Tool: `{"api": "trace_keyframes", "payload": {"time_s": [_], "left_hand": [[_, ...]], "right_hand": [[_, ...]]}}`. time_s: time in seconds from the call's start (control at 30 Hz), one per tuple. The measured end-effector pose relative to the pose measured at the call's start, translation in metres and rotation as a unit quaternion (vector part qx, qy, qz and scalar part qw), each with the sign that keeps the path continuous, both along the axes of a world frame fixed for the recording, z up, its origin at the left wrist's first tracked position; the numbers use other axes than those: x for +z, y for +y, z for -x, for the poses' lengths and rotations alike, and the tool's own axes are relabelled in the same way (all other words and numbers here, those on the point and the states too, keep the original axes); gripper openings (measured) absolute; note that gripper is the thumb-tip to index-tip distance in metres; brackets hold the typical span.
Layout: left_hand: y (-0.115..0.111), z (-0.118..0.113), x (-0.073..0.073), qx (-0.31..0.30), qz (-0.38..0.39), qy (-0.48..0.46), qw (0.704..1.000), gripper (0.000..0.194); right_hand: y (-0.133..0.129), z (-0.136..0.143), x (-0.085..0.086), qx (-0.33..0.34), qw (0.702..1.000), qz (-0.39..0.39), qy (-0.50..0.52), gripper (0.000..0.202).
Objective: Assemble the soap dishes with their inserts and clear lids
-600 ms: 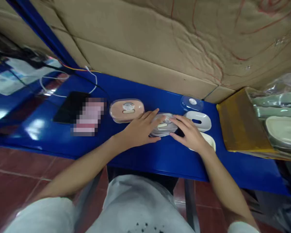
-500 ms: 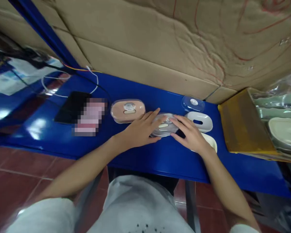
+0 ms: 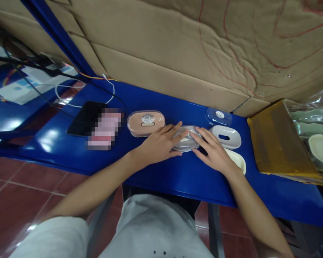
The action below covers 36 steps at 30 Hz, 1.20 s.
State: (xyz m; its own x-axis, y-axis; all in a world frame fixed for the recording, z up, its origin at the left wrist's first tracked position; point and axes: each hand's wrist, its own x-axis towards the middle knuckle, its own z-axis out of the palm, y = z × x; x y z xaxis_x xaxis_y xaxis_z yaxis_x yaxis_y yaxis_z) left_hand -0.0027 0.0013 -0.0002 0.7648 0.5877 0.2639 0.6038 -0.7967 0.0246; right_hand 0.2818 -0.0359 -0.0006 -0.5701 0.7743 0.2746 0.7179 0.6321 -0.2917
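On the blue table, a grey oval dish under a clear lid (image 3: 187, 143) lies between my two hands. My left hand (image 3: 161, 143) rests on its left side, and my right hand (image 3: 211, 148) touches its right side; fingertips of both meet near the lid's label. A pink covered dish (image 3: 137, 123) with a round label sits left of them. To the right are a white dish with a slot (image 3: 233, 138), a cream dish (image 3: 238, 161) partly under my right wrist, and a loose clear lid (image 3: 214, 116) behind.
A cardboard box (image 3: 277, 139) with green and cream dishes stands at the right. At the left lie a black device (image 3: 83, 120), a blurred-out pink object (image 3: 106, 129) and cables. A cardboard wall (image 3: 161, 53) rises behind the blue table (image 3: 177, 179).
The whole view has shifted slightly, so things appear a little further right. Both hands stay on the grey dish with nearly the same pose.
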Motion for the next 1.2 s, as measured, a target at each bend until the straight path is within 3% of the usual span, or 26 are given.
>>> {"api": "trace_keyframes", "payload": {"time_s": [0.73,1.2], "left_hand": [[0.011,-0.003,-0.013,-0.031,0.002,-0.064,0.997,0.09],[0.009,-0.006,-0.01,-0.013,0.107,-0.123,0.986,0.071]], "right_hand": [[0.0,0.003,-0.007,0.027,0.999,-0.011,0.018,0.079],[0.001,0.004,-0.006,0.001,0.999,0.025,0.023,0.072]]}}
